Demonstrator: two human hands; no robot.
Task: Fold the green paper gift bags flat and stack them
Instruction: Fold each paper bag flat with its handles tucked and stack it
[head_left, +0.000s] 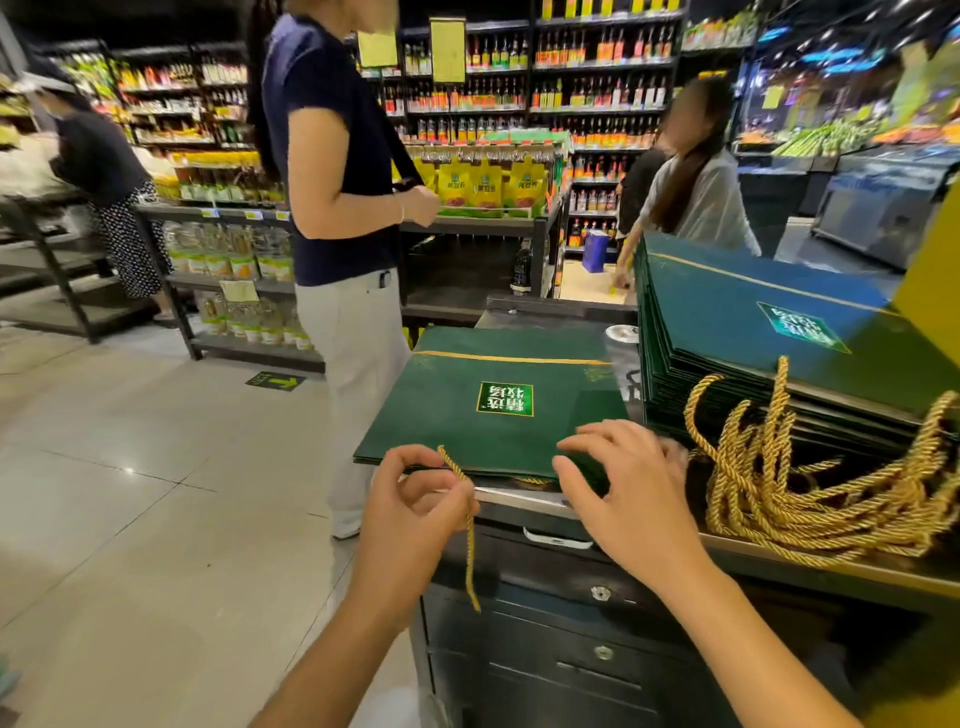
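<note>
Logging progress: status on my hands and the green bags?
Left hand pinches gold cord. Right hand open at flat green bag's near edge. Stack at right, its cord handles beside right hand.

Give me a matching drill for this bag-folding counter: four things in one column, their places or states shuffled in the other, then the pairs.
Things
1. left hand
2. right hand
3. single bag
4. stack

Places or states
A. on the right, with a cord heap at its near side
B. flat on the counter, logo up
C. pinches a gold cord
D. fingers spread over the single bag's near edge

Pairs: 1-C, 2-D, 3-B, 4-A
</note>
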